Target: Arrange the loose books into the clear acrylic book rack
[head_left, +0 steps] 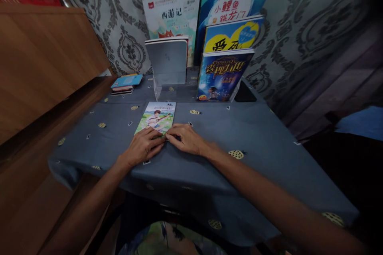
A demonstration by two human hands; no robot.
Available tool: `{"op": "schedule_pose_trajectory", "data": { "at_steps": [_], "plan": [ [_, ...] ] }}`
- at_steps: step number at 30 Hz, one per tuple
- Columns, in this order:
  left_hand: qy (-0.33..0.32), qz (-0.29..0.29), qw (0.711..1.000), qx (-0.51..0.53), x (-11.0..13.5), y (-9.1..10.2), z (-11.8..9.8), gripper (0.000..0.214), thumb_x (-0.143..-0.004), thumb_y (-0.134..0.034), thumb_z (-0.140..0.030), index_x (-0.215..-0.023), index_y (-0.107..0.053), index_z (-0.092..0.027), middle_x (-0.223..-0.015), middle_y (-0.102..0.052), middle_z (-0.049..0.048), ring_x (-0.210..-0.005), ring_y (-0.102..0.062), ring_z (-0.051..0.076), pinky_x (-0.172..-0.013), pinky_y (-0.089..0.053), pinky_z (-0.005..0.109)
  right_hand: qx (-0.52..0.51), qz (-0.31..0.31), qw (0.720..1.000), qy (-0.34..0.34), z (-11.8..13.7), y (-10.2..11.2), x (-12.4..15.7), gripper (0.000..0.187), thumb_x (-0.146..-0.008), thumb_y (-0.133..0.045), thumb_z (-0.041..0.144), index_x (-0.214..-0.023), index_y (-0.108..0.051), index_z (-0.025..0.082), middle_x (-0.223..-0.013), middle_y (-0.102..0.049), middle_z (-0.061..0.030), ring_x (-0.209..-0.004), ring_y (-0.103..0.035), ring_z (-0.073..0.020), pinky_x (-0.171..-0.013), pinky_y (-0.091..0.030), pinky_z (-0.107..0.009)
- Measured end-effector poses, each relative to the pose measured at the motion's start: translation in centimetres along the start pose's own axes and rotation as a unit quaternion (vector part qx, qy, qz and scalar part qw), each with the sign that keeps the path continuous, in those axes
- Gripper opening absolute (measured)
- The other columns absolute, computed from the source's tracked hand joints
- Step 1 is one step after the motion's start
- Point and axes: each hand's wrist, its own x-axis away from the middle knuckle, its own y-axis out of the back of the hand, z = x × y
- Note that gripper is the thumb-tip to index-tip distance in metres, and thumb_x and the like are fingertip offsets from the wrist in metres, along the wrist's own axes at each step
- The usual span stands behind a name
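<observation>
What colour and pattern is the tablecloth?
Tablecloth: grey-blue, with scattered yellow, dark-spotted fruit prints and small rectangles; seen in the head view.

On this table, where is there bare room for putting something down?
Free: beyond the right forearm, out to the right edge of the table; also left of the guitar-cover book, nearer than the small stack.
Crowded: the back, among standing books, and under the left hand.

From the wearer's head, this one camera peers forward and down across the cloth-covered table (254, 127)! The left hand (144, 145) and right hand (186, 138) sit near, around mid-view; patterned wall (130, 46) stands farther back.
</observation>
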Motion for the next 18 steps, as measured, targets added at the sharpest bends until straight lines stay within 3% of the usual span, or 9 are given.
{"op": "schedule_pose_trajectory", "data": {
  "at_steps": [10,18],
  "plan": [
    [-0.009,-0.035,0.999,0.016,0.13,0.22,-0.37,0.021,-0.097,-0.051,-0.024,-0.100,-0.072,-0.019,-0.090,-0.069,0.0065,-0.085,-0.060,0.018,-0.079,-0.051,0.033,-0.002,-0.026,0.999,0.046,-0.01,-0.64,0.32,0.025,-0.094,-0.050,0.019,-0.080,-0.071,0.016,-0.076,-0.070,-0.0075,-0.075,-0.063,-0.0178,-0.071,-0.048,-0.029],
    [0.008,-0.037,0.999,0.037,-0.13,0.25,-0.44,0.024,-0.098,-0.049,-0.025,-0.092,-0.072,-0.020,-0.084,-0.068,0.0062,-0.081,-0.061,0.017,-0.076,-0.051,0.032,-0.008,-0.018,0.999,0.045,0.26,-0.52,0.17,0.026,-0.095,-0.049,0.019,-0.078,-0.069,0.018,-0.073,-0.069,-0.0066,-0.074,-0.062,-0.0185,-0.073,-0.050,-0.031]
  ]
}}
